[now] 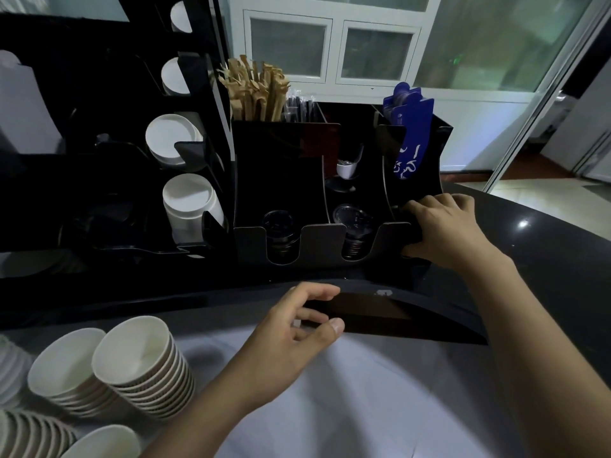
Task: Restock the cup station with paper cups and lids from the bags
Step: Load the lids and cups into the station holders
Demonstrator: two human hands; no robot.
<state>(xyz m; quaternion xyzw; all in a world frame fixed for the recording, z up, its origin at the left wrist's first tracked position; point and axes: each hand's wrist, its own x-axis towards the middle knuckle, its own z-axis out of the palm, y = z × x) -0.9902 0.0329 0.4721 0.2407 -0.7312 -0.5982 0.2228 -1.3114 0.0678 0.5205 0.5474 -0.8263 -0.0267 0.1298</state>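
The black lid organizer (318, 240) stands on the counter with three front slots. Black lids (279, 233) sit in its left slot, and more lids (353, 226) in the middle slot. My right hand (444, 228) reaches into the right slot, with fingers and thumb curled round a dark stack that looks like black lids; the stack is mostly hidden. My left hand (297, 328) hovers at the counter's front edge with loosely bent fingers, holding nothing. Two stacks of paper cups (132, 368) lie on their sides at the lower left.
A black cup rack on the left holds white cups (186, 200) in several openings. Wooden stirrers (254, 90) and blue card sleeves (410, 127) stand in the organizer's rear bins. A pale plastic sheet (363, 398) lies below my hands. The dark counter (545, 259) curves away to the right.
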